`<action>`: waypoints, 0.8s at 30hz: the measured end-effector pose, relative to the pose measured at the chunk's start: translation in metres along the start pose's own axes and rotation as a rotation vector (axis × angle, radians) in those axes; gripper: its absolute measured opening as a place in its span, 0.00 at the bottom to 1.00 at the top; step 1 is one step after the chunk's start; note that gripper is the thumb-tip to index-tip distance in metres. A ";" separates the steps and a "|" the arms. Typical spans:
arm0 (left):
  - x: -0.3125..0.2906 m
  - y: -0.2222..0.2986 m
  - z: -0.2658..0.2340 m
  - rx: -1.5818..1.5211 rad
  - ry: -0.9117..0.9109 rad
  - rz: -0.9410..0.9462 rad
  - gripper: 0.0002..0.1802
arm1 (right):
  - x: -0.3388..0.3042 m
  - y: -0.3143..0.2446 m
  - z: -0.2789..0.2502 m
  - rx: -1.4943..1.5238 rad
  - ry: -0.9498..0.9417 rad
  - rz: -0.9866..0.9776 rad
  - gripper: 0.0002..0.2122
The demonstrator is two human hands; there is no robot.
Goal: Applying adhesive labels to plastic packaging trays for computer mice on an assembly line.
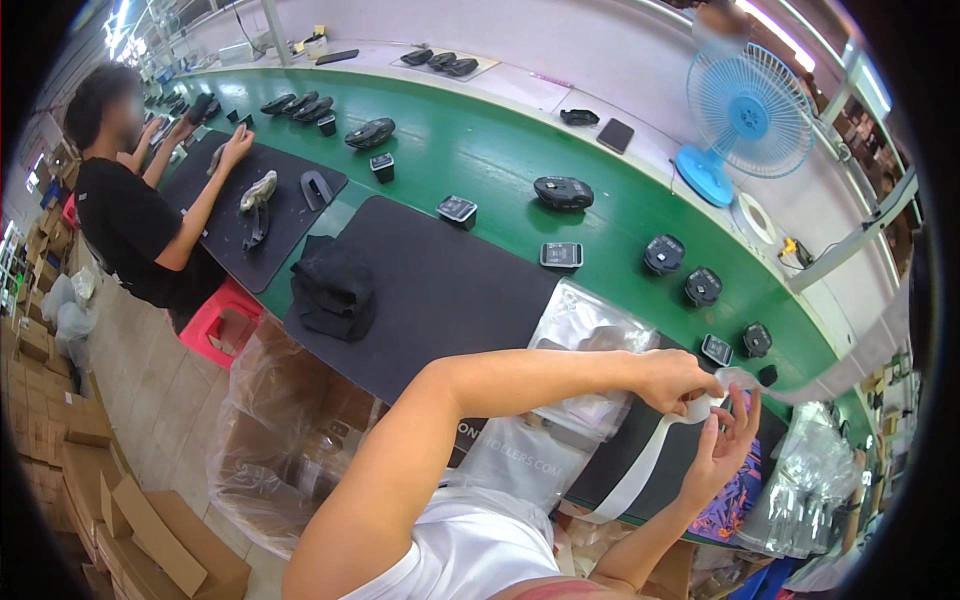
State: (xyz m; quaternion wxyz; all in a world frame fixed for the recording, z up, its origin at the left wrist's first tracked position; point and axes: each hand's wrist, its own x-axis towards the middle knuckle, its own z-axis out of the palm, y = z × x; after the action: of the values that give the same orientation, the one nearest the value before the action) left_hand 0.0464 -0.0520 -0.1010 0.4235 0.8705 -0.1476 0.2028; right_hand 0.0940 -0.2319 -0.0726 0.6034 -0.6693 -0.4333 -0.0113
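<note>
My left hand is closed in a pinch on a white label strip, one length of which hangs down in a curve toward the table's near edge. My right hand is just to the right and lower, thumb and fingers apart, with fingertips against a translucent loop of the strip. From this loop a pale run of strip stretches off to the right. Beneath my left forearm lie clear plastic bags on a black mat. What is between my left fingertips is partly hidden.
Black round devices and small black blocks stand on the green table. A black cloth lies on the mat. A blue fan stands behind. Clear packages are piled at right. A co-worker sits at left.
</note>
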 end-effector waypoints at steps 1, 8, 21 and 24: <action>0.001 -0.003 0.001 0.020 -0.002 -0.018 0.28 | 0.002 0.005 -0.001 -0.013 -0.024 0.023 0.31; 0.000 -0.014 0.003 -0.123 0.008 0.014 0.14 | -0.003 0.016 -0.010 -0.199 0.063 0.015 0.12; 0.002 -0.013 -0.006 0.063 -0.062 0.028 0.26 | -0.013 0.035 -0.013 -0.029 0.093 0.230 0.05; 0.001 -0.011 -0.005 0.103 -0.055 0.028 0.27 | -0.018 0.041 -0.019 0.047 0.079 0.223 0.05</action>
State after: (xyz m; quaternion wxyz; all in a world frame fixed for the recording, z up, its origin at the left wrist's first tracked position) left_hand 0.0504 -0.0416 -0.1052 0.3710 0.8942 -0.1609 0.1919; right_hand 0.1170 -0.2534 -0.1099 0.6331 -0.6979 -0.3324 0.0397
